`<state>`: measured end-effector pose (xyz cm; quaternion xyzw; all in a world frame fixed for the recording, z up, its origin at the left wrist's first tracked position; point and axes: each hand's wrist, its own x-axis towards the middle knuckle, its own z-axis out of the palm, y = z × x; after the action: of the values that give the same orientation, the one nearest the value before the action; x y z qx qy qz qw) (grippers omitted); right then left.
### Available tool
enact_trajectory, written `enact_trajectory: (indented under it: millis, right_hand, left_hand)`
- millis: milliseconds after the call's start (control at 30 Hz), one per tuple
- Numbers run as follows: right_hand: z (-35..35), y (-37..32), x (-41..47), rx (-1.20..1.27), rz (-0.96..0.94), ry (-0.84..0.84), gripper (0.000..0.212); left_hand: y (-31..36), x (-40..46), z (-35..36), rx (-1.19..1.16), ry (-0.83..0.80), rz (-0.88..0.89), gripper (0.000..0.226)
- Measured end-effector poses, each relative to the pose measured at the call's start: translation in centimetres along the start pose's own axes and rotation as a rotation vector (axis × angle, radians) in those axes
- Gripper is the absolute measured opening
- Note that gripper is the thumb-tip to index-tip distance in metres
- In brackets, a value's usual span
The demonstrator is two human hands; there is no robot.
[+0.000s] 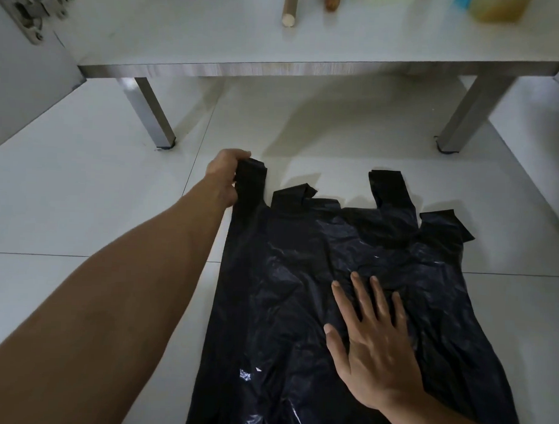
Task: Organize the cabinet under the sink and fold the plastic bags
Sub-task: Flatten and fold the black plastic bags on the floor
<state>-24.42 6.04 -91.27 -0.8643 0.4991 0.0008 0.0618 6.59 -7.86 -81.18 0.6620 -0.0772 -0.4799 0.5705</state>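
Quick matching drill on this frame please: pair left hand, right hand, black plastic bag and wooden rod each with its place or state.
Column 1:
1. left hand
2. right hand
3. black plastic bag
4. wooden rod

Column 2:
A. lies on the cabinet floor
B. grips the far-left bag handle
C. spread out on the tiled floor
D. pressed flat on the bag, fingers straight

Pairs: 1-B, 2-D, 3-C, 4-A

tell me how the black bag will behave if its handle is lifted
Likely floppy: the bag lies flat and creased on the floor. Probably light and slippery, given its thin, glossy film. It would likely slide without the right hand pressing it while the left hand grips a handle.
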Motion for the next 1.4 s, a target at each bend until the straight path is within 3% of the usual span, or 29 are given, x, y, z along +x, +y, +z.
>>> enact_trajectory:
  millis: [100, 267, 400, 500, 600, 833, 900, 967, 1033, 1133, 1200, 1300, 1400]
  right_hand:
    - [0.1, 0.1, 0.0, 0.023, -0.007, 0.022, 0.064]
    - [0.2, 0.1, 0.0, 0.020, -0.002, 0.030, 0.064]
    - [0.1, 0.0, 0.1, 0.017, 0.004, 0.027, 0.064]
    - [-0.1, -0.1, 0.0, 0.011, 0.011, 0.023, 0.065]
    - [-0.1, -0.1, 0.1, 0.004, 0.008, 0.026, 0.065]
    - [-0.6, -0.3, 0.4, 0.112, 0.022, 0.024, 0.066]
    - [-1.7, 0.1, 1.0, 0.291, 0.069, 0.041, 0.063]
    - [-3.2, 1.4, 1.6, 0.414, 0.151, 0.219, 0.049]
    - [-4.8, 3.9, 3.0, 0.382, 0.328, 0.380, 0.039]
    - [-7.7, 8.3, 5.6, 0.412, 0.733, 0.205, 0.057]
    - [-8.8, 10.5, 6.9, 0.616, 0.906, 0.096, 0.066]
    - [-9.5, 11.7, 7.6, 0.924, 0.964, 0.082, 0.064]
    - [-10.5, 11.5, 7.8, 1.171, 0.998, 0.073, 0.039]
  left_hand:
    - [0.5, 0.3, -0.6, 0.022, 0.013, 0.070, 0.012]
    - [-1.5, 0.8, -1.4, 0.559, 0.122, 0.352, 0.067]
    - [-3.9, -0.6, -1.9, 1.029, 0.339, 0.683, 0.058]
    - [-8.3, -3.7, -2.7, 1.256, 0.126, 0.980, 0.042]
    - [-12.4, -6.7, -3.8, 1.399, -0.039, 0.987, 0.047]
    - [-14.8, -8.8, -4.0, 1.660, -0.116, 0.790, 0.065]
    - [-14.8, -8.9, -4.0, 1.662, -0.147, 0.746, 0.066]
    - [-14.8, -9.1, -3.8, 1.640, -0.126, 0.714, 0.066]
    - [-14.9, -9.8, -3.2, 1.576, -0.020, 0.693, 0.064]
    - [-14.2, -11.0, -1.5, 1.313, 0.089, 0.574, 0.060]
    - [-13.2, -11.1, -0.3, 1.086, 0.102, 0.456, 0.064]
    - [-11.7, -11.1, 1.0, 0.774, 0.171, 0.246, 0.069]
    - [-10.2, -10.7, 1.3, 0.420, 0.187, 0.061, 0.038]
